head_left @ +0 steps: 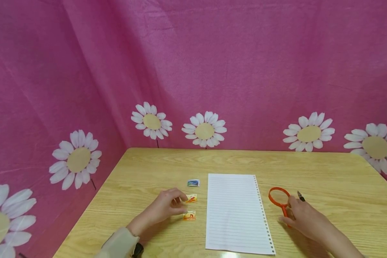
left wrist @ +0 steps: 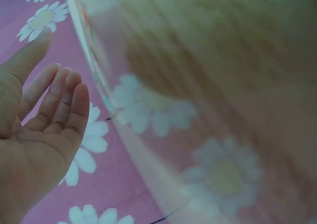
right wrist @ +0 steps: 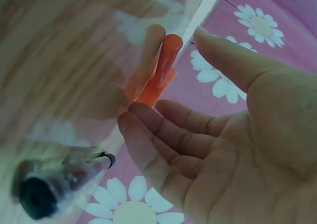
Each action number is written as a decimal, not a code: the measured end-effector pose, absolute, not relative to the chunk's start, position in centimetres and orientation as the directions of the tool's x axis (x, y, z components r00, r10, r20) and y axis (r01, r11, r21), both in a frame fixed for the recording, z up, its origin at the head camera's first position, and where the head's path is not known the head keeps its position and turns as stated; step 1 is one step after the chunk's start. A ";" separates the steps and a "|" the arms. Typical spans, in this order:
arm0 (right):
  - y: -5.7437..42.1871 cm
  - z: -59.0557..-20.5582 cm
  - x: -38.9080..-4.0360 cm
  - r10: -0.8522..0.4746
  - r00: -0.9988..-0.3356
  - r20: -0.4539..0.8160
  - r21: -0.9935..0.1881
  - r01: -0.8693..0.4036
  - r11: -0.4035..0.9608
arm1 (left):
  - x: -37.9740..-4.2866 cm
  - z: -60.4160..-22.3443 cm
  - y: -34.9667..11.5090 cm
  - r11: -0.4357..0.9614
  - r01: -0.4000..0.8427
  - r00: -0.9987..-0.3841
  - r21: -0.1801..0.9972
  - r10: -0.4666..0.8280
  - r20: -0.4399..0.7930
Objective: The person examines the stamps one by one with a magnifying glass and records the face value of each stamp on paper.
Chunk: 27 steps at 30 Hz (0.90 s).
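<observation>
an orange magnifying glass (head_left: pixel 285 211) lies on the wooden table (head_left: pixel 342 186) just beside the right hand (head_left: pixel 306 219), its handle between thumb and fingers, its round lens ahead and to the left of the fingertips. the right hand is spread, the thumb well apart from softly bent fingers; whether any fingertip touches the magnifying glass, i cannot tell. a pen (head_left: pixel 301 196) lies just past the right hand's knuckles, partly hidden by them.

the left hand (head_left: pixel 164 208) is spread too, thumb apart from gently curved fingers. an upper yellow card (head_left: pixel 191 198) lies at its fingertips and a lower yellow card (head_left: pixel 190 215) at its thumb tip; contact is unclear. a blue card (head_left: pixel 193 183) lies farther ahead of this hand. a lined sheet (head_left: pixel 235 211) lies between the two hands. a pink cloth (head_left: pixel 245 71) with white daisies hangs beyond both.
</observation>
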State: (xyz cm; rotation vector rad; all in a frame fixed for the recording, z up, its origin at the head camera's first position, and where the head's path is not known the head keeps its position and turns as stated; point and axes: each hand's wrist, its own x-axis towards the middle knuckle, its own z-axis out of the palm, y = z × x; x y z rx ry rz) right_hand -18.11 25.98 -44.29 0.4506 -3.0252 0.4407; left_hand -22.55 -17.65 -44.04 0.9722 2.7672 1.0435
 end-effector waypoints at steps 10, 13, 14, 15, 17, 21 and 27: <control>26.6 -44.8 -18.1 -0.342 -0.930 0.133 -0.297 -0.367 0.882 | -22.8 -44.7 -17.6 0.600 0.522 -0.807 0.606 0.578 0.122; 26.9 -44.7 -18.4 -0.358 -0.930 0.081 -0.348 -0.363 0.865 | -22.9 -44.8 -17.5 0.601 0.536 -0.795 0.592 0.596 0.115; 26.9 -44.6 -18.5 -0.357 -0.933 0.052 -0.363 -0.350 0.863 | -23.0 -44.8 -17.4 0.601 0.542 -0.790 0.587 0.603 0.112; 26.9 -44.6 -18.6 -0.352 -0.936 0.020 -0.381 -0.332 0.863 | -23.1 -44.9 -17.4 0.600 0.548 -0.784 0.583 0.611 0.109; 26.9 -44.6 -18.7 -0.337 -0.941 -0.029 -0.412 -0.295 0.862 | -23.1 -44.9 -17.4 0.598 0.560 -0.774 0.574 0.625 0.103; 26.6 -44.8 -18.7 -0.318 -0.948 -0.028 -0.428 -0.276 0.861 | -23.1 -45.0 -17.4 0.582 0.585 -0.751 0.566 0.651 0.107; 26.5 -45.1 -18.9 -0.279 -0.960 0.018 -0.400 -0.263 0.878 | -23.2 -45.2 -17.5 0.564 0.613 -0.732 0.554 0.669 0.128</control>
